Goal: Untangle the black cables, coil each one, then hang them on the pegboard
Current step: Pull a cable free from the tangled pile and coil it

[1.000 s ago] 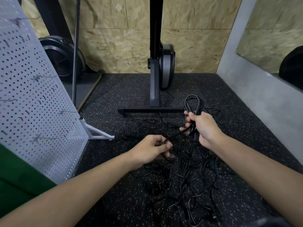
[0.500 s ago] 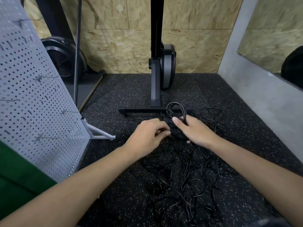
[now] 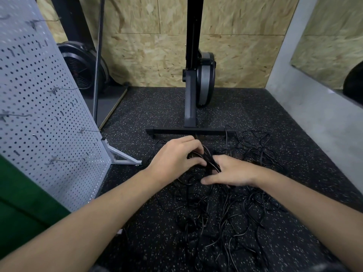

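- The left hand [image 3: 174,158] is clenched round a bundle of looped thin black cable [image 3: 209,160], low over the black speckled rubber floor [image 3: 157,242]. The right hand [image 3: 235,171], at its 4 o'clock, lies palm-down with its fingertips at the same bundle. I cannot tell whether it grips or only rests there.
- Nothing binds the loops. If the left hand slackens while the bundle passes between hands, the coil would probably spring apart.
- The bundle sits on the near edge of a tangled heap of thin black cables [image 3: 225,218] that spreads toward 5 o'clock. I cannot see where the bundle's free end runs. If it is buried, lifting now could drag neighbouring cables up and tighten knots.
- At 12 o'clock, strands lie against the right end of a black T-shaped metal stand foot [image 3: 188,132]. A hard pull might snag them there.
- At 9 o'clock stands the grey perforated metal pegboard [image 3: 39,114], and no cable hangs on the thin wire hooks [image 3: 86,130] in view. A loose coil could slide off such a slim hook.
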The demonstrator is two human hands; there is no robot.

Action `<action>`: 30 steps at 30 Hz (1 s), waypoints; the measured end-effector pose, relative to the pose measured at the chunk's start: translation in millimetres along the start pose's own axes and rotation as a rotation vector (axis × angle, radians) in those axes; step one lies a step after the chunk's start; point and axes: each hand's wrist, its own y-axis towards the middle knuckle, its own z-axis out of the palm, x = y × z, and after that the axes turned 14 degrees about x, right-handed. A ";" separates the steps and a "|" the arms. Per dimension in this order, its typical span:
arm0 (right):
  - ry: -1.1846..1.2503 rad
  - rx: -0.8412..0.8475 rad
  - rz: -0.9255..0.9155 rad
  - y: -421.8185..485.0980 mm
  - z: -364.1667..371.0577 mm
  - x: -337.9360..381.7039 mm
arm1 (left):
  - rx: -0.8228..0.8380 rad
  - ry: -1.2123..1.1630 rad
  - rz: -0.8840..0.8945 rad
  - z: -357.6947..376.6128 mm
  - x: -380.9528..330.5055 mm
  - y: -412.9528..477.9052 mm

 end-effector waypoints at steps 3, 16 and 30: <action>-0.136 -0.007 -0.029 -3.0 3.2 8.3 | -0.029 -0.015 -0.011 0.1 -0.1 -0.9; 0.193 -0.003 -0.111 -3.1 4.1 7.8 | -0.110 -0.171 -0.118 7.6 7.8 -1.5; 0.595 -0.164 -0.252 -8.7 -11.1 -5.0 | -0.012 -1.300 -0.541 11.4 -15.5 -1.6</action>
